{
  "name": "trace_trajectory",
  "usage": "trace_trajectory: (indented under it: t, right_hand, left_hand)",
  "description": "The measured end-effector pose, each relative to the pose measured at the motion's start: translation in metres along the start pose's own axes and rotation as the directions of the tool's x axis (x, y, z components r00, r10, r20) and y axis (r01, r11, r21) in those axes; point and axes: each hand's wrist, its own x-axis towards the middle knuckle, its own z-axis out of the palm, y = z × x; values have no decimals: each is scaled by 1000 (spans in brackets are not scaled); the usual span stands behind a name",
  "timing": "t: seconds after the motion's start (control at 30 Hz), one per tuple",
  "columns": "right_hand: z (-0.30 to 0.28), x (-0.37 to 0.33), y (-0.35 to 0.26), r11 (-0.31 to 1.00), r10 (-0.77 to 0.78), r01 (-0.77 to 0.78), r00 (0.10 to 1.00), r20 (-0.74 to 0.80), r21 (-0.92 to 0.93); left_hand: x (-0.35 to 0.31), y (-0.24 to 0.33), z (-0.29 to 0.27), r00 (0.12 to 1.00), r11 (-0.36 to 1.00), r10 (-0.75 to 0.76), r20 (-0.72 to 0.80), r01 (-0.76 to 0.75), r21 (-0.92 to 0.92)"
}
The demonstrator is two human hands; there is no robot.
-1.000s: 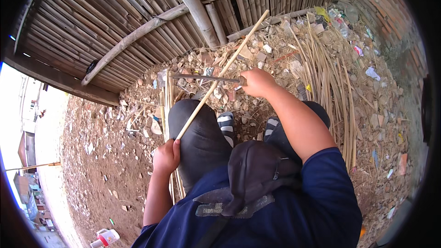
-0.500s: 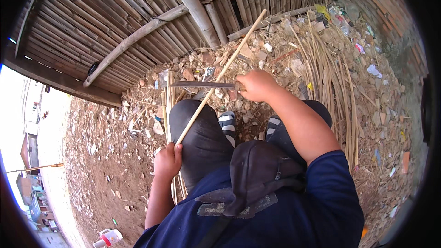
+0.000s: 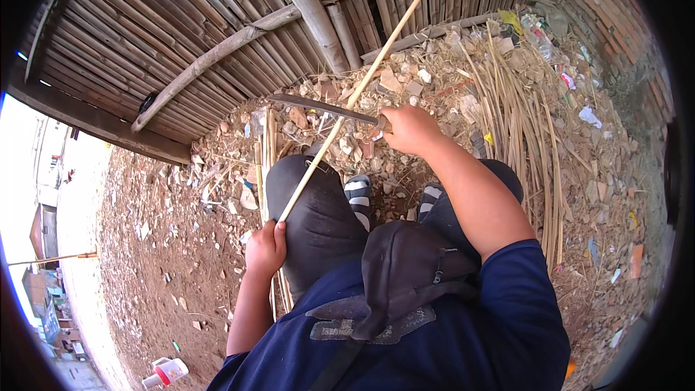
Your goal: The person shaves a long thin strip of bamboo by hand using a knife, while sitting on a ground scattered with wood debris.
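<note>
My left hand [image 3: 266,247] is closed round the lower end of a long pale bamboo strip [image 3: 313,168], beside my left knee. The strip slants up and away to the right, crossing over my thigh, with its far end free near the bamboo wall. My right hand [image 3: 409,130] grips the short handle of a long dark-bladed knife [image 3: 318,106]. Its blade points left and lies across the strip around the middle, its tip raised a little. Whether the edge bites into the strip I cannot tell.
Split bamboo strips [image 3: 517,123] lie in a bundle to my right; more strips [image 3: 266,137] lie by my left leg. A slatted bamboo wall [image 3: 217,22] stands ahead, a brick wall [image 3: 608,14] at the right. A white and red jug [image 3: 168,372] rests at lower left. Rubble and litter cover the ground.
The knife has moved up along the strip, away from me, and its blade has tilted tip-upward. The strip's far end has risen slightly; my left hand keeps its hold.
</note>
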Motion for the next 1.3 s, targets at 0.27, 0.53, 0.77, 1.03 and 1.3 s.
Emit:
trace_trajectory:
  t: [0.27,0.53,0.77,1.03,1.3]
  right_hand:
    - [10,-3,-26,971,-209,219,972,104,-98]
    - [4,9,11,999,52,-52,998,28,12]
    - [5,-8,-25,948,-255,270,961,103,-170]
    - [1,17,47,964,264,-260,961,-83,63]
    - [3,-5,-14,988,-130,140,982,139,-69]
  left_hand:
    - [0,-5,6,999,999,29,-28,-30,-38]
    - [5,-4,-2,999,999,42,19,-42,5]
    - [-7,-2,1,999,998,54,-6,-54,16]
    - [-13,-4,-1,1000,998,23,-7,-23,61]
    - [-21,1,3,1000,1000,-16,-14,16,26]
